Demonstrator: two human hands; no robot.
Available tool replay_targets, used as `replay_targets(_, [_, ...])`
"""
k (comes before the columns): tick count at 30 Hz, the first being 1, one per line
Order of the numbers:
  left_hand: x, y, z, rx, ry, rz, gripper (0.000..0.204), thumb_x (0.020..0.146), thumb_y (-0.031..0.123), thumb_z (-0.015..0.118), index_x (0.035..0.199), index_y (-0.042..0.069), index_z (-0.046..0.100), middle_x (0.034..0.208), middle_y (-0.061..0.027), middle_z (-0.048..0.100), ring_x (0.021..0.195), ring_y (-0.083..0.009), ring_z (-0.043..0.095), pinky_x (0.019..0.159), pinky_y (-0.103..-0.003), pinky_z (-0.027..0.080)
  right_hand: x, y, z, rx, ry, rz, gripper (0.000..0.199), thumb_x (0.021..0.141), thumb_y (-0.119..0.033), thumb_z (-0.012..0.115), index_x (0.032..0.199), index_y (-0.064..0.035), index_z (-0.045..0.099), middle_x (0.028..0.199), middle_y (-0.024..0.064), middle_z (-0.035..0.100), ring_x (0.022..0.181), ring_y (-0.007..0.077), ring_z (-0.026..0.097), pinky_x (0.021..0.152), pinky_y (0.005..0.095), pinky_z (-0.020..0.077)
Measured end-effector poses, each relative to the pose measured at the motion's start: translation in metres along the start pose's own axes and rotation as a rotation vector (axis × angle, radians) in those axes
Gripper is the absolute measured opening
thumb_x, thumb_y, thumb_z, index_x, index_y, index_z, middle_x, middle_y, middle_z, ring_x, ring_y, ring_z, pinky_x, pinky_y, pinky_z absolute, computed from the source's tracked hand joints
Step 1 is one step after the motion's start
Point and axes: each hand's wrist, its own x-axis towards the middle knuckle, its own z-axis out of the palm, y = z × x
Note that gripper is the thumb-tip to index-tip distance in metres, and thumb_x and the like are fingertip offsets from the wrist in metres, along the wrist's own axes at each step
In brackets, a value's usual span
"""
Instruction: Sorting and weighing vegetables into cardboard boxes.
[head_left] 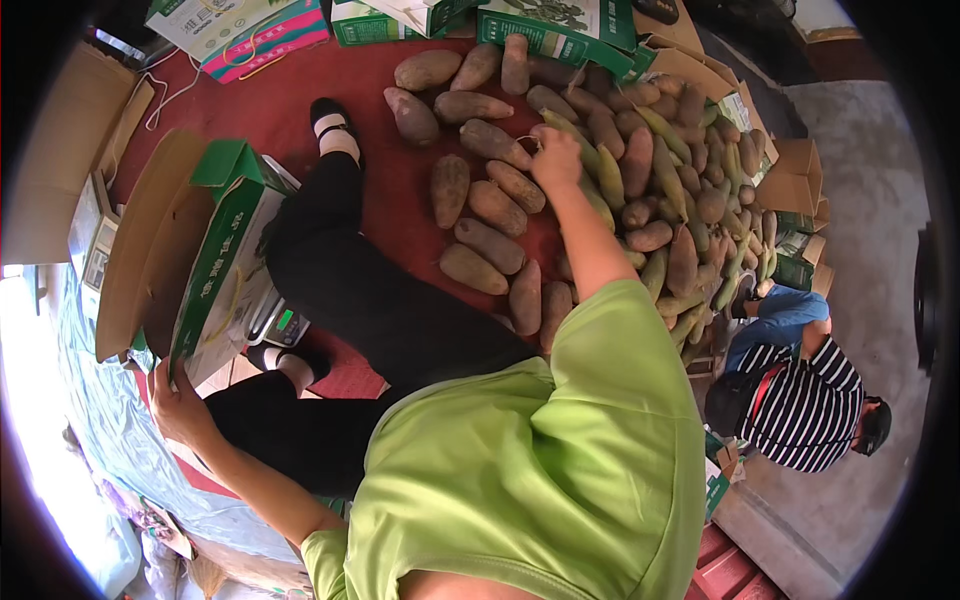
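Observation:
My left hand [181, 408] grips the lower near corner of an opened green and white carton [215, 265], its fingers closed on the cardboard. The carton leans on a scale [285, 322] with a lit green display. My right hand [557, 160] reaches to the edge of a heap, fingers closed at the tapered end of a brown, radish-like root [495, 143]; a thin tail shows by the fingertips. Several similar loose roots [497, 207] lie below it on the red floor covering. Beside the hand, the heap mixes brownish-red roots [637, 162] with long green ones [610, 178].
More printed green cartons [560, 32] stand along the far side, and a pink and white one [265, 45] at far left. Open brown boxes [790, 175] border the heap. Another person in a striped shirt [805, 405] crouches at right. Blue plastic sheeting [125, 400] lies at left.

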Motion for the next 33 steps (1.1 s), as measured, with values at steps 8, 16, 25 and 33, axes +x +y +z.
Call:
replay_targets(8, [-0.01,0.008,0.001,0.048,0.022,-0.021,0.019,0.087,0.033,0.057,0.097,0.019,0.064,0.089,-0.0042,0.066,0.076,-0.0281,0.063,0.062,-0.038,0.046,0.015,0.103,-0.038,-0.09,0.021,0.311,0.059,0.08,-0.013,0.058,0.135,-0.0145,0.035,0.134,0.0072,0.04,0.122,0.0302,0.039,0.096,0.0442,0.0424])
replay_targets(16, [-0.006,-0.005,0.008,0.067,0.042,-0.034,0.021,0.086,0.034,0.059,0.098,0.018,0.065,0.091,-0.0032,0.067,0.078,-0.0273,0.064,0.062,-0.038,0.046,0.018,0.122,-0.028,-0.206,-0.132,0.232,0.056,0.079,-0.01,0.057,0.132,-0.0178,0.039,0.134,0.0042,0.041,0.122,0.0298,0.039,0.096,0.0402,0.0427])
replay_targets(25, [-0.004,-0.008,0.01,0.043,0.071,-0.025,0.023,0.086,0.035,0.059,0.099,0.017,0.065,0.093,-0.0049,0.067,0.078,-0.0284,0.063,0.064,-0.038,0.046,0.004,0.13,-0.018,-0.189,-0.024,0.246,0.028,0.081,-0.007,0.058,0.107,-0.0116,0.048,0.109,0.0119,0.056,0.106,0.0308,0.051,0.087,0.0421,0.0459])
replay_targets(33, [0.0,-0.005,0.01,0.056,-0.044,-0.047,0.024,0.087,0.031,0.058,0.104,0.015,0.064,0.098,-0.0069,0.065,0.085,-0.0293,0.062,0.069,-0.038,0.046,-0.038,0.152,-0.029,-0.184,0.174,0.143,0.029,0.071,-0.003,0.063,0.097,-0.0112,0.052,0.094,0.0107,0.06,0.095,0.0321,0.055,0.08,0.0424,0.0479])
